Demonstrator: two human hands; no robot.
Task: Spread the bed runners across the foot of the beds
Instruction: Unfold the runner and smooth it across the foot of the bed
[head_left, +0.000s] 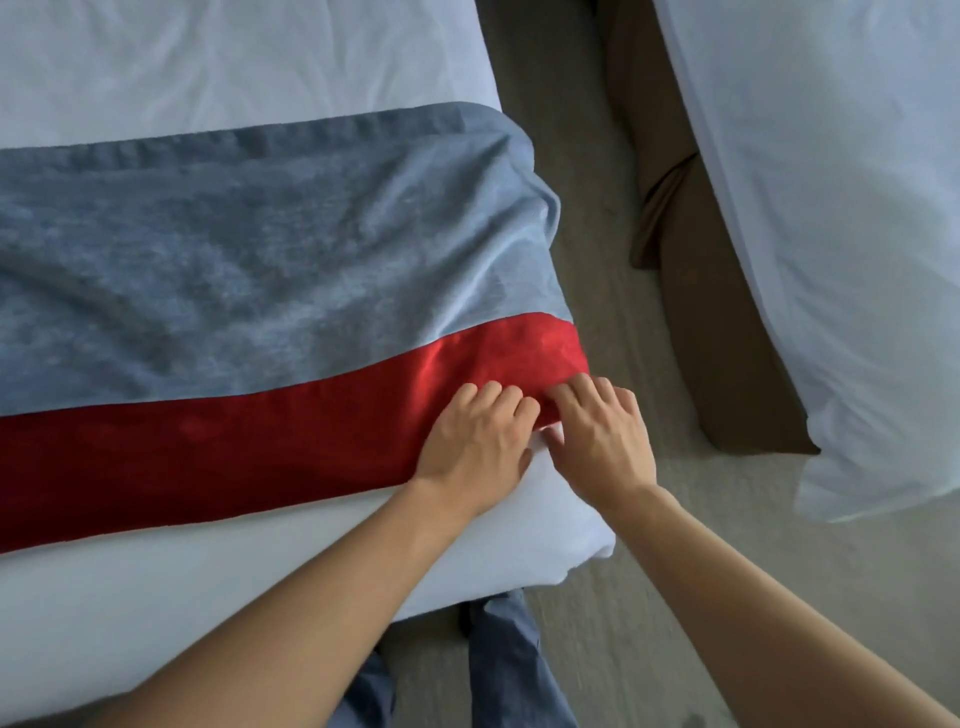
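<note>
Runner of grey plush cloth with a red satin band (270, 291) lies across the foot of the near white-sheeted bed (208, 571), reaching its right edge. Left hand (475, 441) and right hand (602, 436) sit side by side, fingers curled, pinching the red hem at the corner. This bed looks nearly finished; the second white bed (841, 208) shows no runner.
</note>
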